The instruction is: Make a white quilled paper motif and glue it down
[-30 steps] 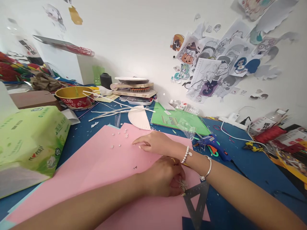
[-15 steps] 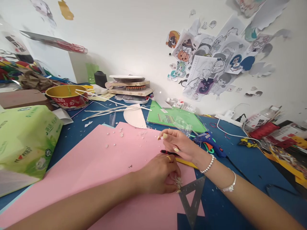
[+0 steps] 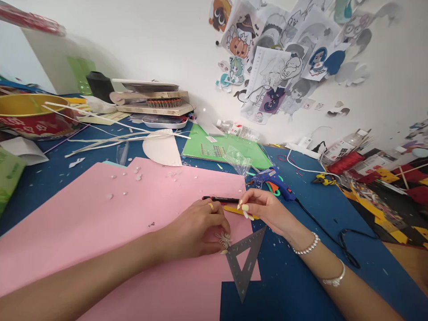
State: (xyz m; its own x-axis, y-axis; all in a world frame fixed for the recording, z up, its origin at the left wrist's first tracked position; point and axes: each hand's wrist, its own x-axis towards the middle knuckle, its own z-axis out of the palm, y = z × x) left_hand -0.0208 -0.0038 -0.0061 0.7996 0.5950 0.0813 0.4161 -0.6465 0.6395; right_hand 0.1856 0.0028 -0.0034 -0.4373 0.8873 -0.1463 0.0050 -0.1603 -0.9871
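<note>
Nearest you, your left hand (image 3: 200,227) lies knuckles-up on the pink sheet (image 3: 100,232), fingers curled under and pressed down beside the upper corner of the grey metal set square (image 3: 245,263). Whether those fingertips pinch anything you cannot tell, since the hand hides them. The set square lies flat, half on the pink sheet and half on the blue table (image 3: 301,285), its point aimed back toward you.

Just beyond, your right hand (image 3: 267,209) hovers low at the sheet's right edge, thumb and forefinger drawn together at the near end of the black pen (image 3: 220,199). The pinch looks loose; you cannot tell whether the tips have closed on the barrel or only touch it. The pen lies flat on the pink sheet with its long axis running left to right, so it stretches away to the left of your right fingertips and passes just past the knuckles of your left hand. A yellow ruler (image 3: 236,210) lies beside it, angled slightly, partly under your right fingers. Both hands are close to the pen; the right one is on its end, the left alongside its middle.

Further out sit the blue glue gun (image 3: 279,185) with its black cord, then the green cutting mat (image 3: 230,149) and a white paper fan shape (image 3: 162,151). Drawings (image 3: 274,67) are stuck to the wall behind.
</note>
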